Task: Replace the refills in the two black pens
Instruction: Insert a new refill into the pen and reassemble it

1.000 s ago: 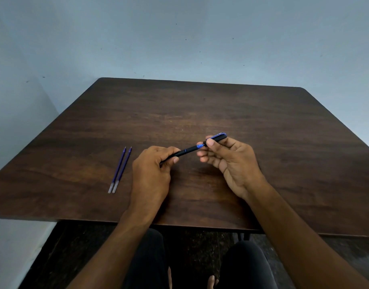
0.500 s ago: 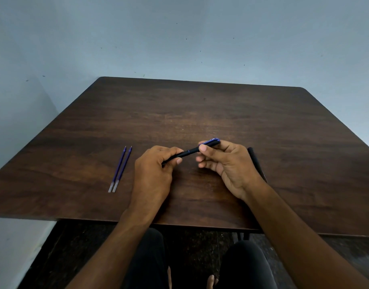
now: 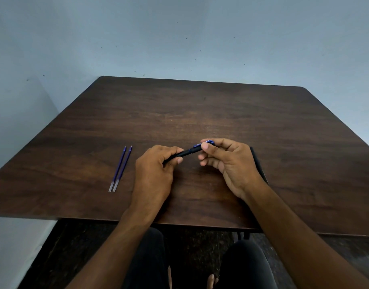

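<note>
Your left hand (image 3: 156, 170) grips the slim black plastic pen (image 3: 186, 152) centre frame; your right hand (image 3: 227, 161) pinches its blue-clipped end; two thin blue refills (image 3: 120, 168) lie left.

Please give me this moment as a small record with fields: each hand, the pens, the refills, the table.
left hand: grips the lower part of the held black pen, fingers curled round it
right hand: pinches the pen's end with the blue clip, thumb on top
held black pen: in the air between both hands, tilted, clip end higher and to the right
second black pen: lies on the table, mostly hidden behind the right hand
refills: two, blue, side by side, left of the left hand, untouched
table: dark brown wood
</note>
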The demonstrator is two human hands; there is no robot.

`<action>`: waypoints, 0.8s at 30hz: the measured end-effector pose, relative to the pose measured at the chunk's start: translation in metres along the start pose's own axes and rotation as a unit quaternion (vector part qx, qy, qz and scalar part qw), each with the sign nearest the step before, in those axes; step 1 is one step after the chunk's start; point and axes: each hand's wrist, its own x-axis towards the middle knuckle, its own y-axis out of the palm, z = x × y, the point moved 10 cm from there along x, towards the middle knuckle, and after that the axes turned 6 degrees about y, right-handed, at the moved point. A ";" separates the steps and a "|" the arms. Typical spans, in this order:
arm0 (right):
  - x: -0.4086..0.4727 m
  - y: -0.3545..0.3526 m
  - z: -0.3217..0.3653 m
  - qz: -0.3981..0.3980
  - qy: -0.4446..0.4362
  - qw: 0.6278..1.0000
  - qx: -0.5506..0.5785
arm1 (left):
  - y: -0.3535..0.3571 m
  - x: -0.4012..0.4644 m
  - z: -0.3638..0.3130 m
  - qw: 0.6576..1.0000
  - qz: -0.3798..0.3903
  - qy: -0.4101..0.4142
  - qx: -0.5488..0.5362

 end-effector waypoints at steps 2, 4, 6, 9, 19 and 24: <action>0.000 0.000 0.000 0.000 -0.002 1.000 -0.012 | 0.000 0.000 -0.001 1.000 0.000 0.002 0.003; -0.001 0.002 -0.001 0.003 -0.001 1.000 -0.019 | -0.002 -0.001 -0.001 1.000 0.000 0.005 0.008; -0.001 0.003 -0.002 0.005 -0.001 1.000 -0.026 | -0.003 -0.001 0.000 1.000 -0.003 0.003 0.006; -0.002 0.005 -0.003 0.007 0.003 1.000 -0.026 | -0.005 0.000 0.001 1.000 -0.008 0.000 -0.004; 0.000 0.006 -0.004 0.010 0.001 1.000 -0.026 | -0.005 0.003 0.002 0.999 -0.019 -0.014 -0.025; 0.002 0.003 -0.006 0.003 0.001 1.000 -0.026 | -0.004 0.003 0.002 1.000 -0.012 -0.015 -0.022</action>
